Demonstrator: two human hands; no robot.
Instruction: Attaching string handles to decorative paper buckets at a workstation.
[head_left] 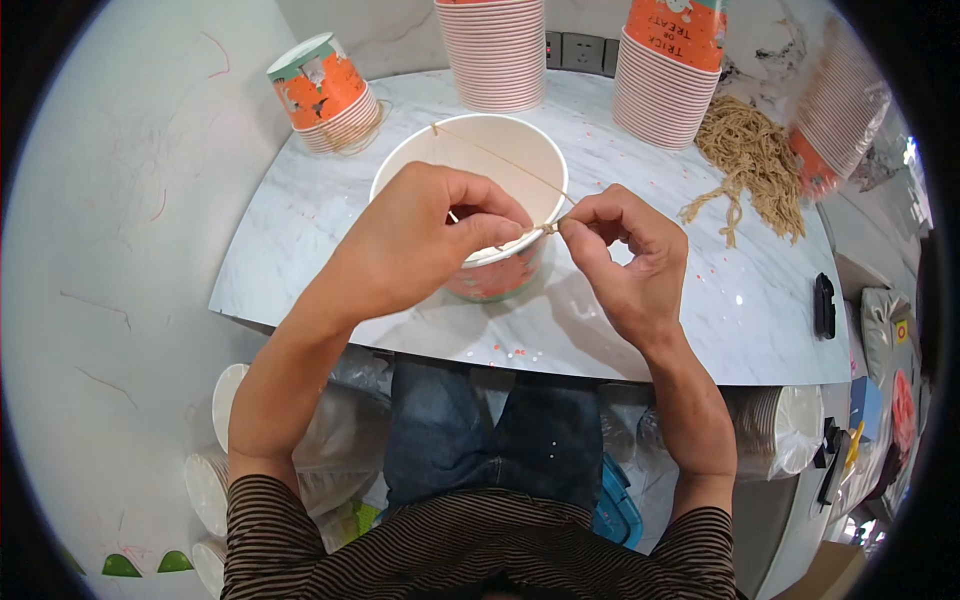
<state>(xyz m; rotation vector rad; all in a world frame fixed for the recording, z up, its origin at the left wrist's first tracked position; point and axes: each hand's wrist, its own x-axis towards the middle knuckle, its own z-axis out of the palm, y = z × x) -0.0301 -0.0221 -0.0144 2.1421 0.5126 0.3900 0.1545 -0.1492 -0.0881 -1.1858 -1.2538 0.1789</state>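
Far left corner of worktop [300, 250]: tilted orange cup stack [325, 92]. Left hand [420, 235] pinched on string [500, 157] at near rim of white paper bucket [470, 165], mid worktop. Right hand [625, 255] pinches same string just beside it, probably at a knot. Far right: heap of tan strings [752, 160].

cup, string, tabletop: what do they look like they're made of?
Cup: likely paper, matte white inside, printed orange outside, rolled rim. String, pinched by the left hand and right hand: tan, thin, probably twisted paper or jute like the loose bundle. Tabletop: glossy white with grey veins, marble or marble-look laminate.
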